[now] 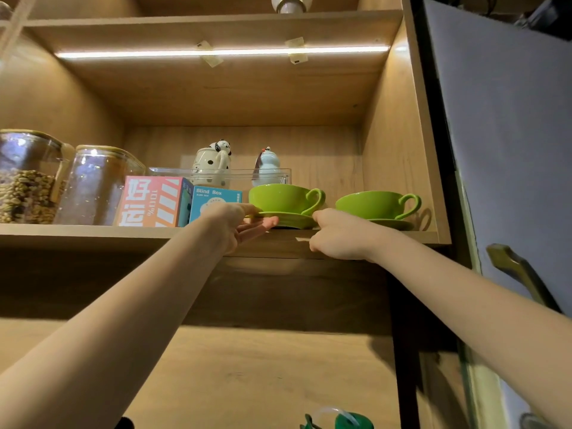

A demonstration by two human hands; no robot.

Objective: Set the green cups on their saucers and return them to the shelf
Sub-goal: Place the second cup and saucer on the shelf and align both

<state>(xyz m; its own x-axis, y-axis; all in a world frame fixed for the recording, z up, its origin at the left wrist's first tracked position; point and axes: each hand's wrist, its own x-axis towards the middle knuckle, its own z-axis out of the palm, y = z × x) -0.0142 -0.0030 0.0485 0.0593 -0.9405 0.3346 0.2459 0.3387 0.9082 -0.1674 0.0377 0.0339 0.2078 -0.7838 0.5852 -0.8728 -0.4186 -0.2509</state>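
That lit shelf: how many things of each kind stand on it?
Green cups: 2
Green saucers: 2
Glass jars: 2
Printed boxes: 2
Ceramic figurines: 2
Clear tray: 1
Total: 11

hands [288, 232] gripping saucer [292, 218], cup [283, 198] aboard

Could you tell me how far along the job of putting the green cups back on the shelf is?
Nearly finished. Done: the right cup sits on its saucer on the shelf. In hand: the left cup is on its saucer at the shelf's front edge, with the left hand and right hand at the saucer's rim. Left: probably just nudging it further in and letting go.
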